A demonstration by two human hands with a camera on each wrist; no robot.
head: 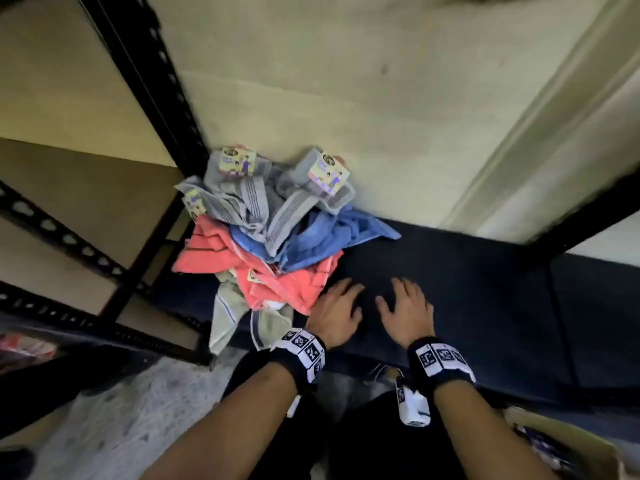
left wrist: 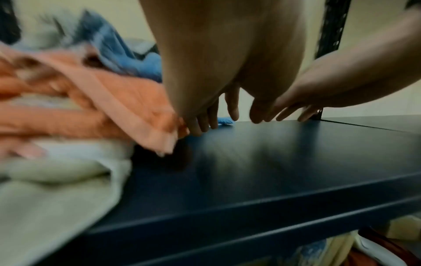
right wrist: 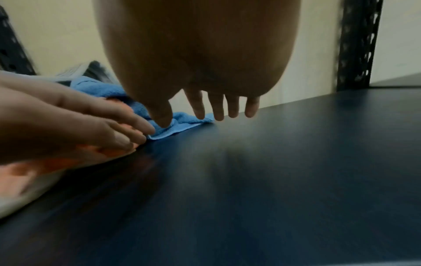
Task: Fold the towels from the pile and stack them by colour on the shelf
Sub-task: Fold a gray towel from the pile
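On the dark shelf board point(head: 467, 271), both hands sit palm-down, side by side, fingers straight and spread, nothing grasped in either. Left hand point(head: 337, 311) is just right of the towel pile point(head: 270, 230), at the near edge of the coral towel point(head: 277, 285); in the left wrist view its fingertips point(left wrist: 200, 124) point down at the board right against that coral hem, though contact with the cloth can't be confirmed through the blur. Right hand point(head: 407, 311) is further right over bare board, apart from the pile; in the right wrist view its fingers point(right wrist: 218, 109) hang straight, tips close to the surface, near a corner of the blue towel point(right wrist: 180, 122).

Pile sits at the left end of the board against the far wall: grey striped towels point(head: 249, 199) with paper labels on top, blue below them, coral under that, and a pale beige towel point(head: 225, 317) drooping over the near edge. All unfolded, jumbled.

Black perforated shelf uprights point(head: 166, 98) stand left of the pile. Both wrists wear bands with black-and-white markers point(head: 304, 348).
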